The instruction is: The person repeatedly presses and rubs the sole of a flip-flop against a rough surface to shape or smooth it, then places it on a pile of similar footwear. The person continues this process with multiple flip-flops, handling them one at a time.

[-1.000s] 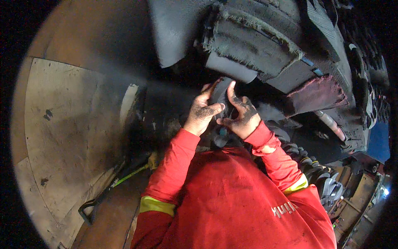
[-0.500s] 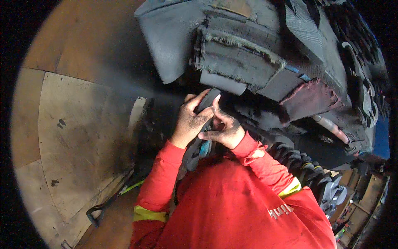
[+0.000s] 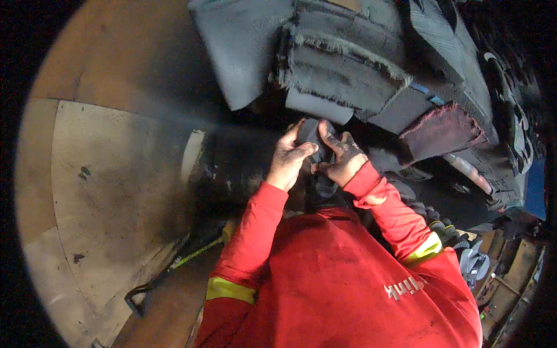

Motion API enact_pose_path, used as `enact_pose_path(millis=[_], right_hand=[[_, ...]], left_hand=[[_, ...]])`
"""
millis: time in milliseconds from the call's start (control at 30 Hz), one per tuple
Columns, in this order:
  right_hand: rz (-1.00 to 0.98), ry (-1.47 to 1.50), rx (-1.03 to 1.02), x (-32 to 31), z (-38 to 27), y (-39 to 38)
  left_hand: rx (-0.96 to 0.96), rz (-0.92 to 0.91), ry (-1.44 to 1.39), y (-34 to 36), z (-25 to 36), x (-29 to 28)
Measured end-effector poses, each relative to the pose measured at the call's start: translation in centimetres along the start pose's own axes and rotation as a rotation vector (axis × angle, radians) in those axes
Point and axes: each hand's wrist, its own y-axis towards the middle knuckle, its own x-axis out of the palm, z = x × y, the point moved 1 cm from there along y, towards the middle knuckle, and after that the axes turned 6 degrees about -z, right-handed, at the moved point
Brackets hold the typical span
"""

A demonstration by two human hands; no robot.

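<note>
Between my two hands is a black sandal sole (image 3: 310, 132), held up close under a dust-covered bench with hanging flaps. My left hand (image 3: 289, 158) grips it from the left, thumb across its face and fingers behind. On the other side, my right hand (image 3: 343, 158) is closed on it too, with the thumb raised along its edge. Dark dust coats the fingers of both hands. The sole's lower part runs into shadow, so its full shape is hidden. Just beyond it a smooth grey flap (image 3: 319, 107) hangs down.
Frayed dark cloth (image 3: 348, 75) and a reddish rag (image 3: 444, 136) drape over the bench edge. Several dark sandals (image 3: 444, 226) are stacked at the right. Wooden boards (image 3: 116, 191) stand on the left, near a black handle (image 3: 134, 298). A wooden rack (image 3: 513, 267) is at lower right.
Both hands have shifted right with the sole and turned it more upright. My right hand has moved up, its thumb now along the sole's right edge.
</note>
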Motion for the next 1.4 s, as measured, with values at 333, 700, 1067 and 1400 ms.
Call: enact_pose_path(millis=[333,700,1067,1400], right_hand=[[0.564,-0.188,-0.258,3.7,-3.0,-2.0],[0.092,0.364,-0.308,3.8,-2.9,-0.1],[-0.086,0.656,-0.11,0.6,-0.5,1.7],[0.579,-0.282,-0.257,2.7,-3.2,-2.0]], left_hand=[[0.3,0.137,0.52,-4.6,4.4,1.2],[0.252,0.413,1.2,-2.5,7.4,3.1],[0.16,0.262,0.835,2.2,3.6,2.1],[0.29,0.204,0.45,-4.1,4.7,2.5]])
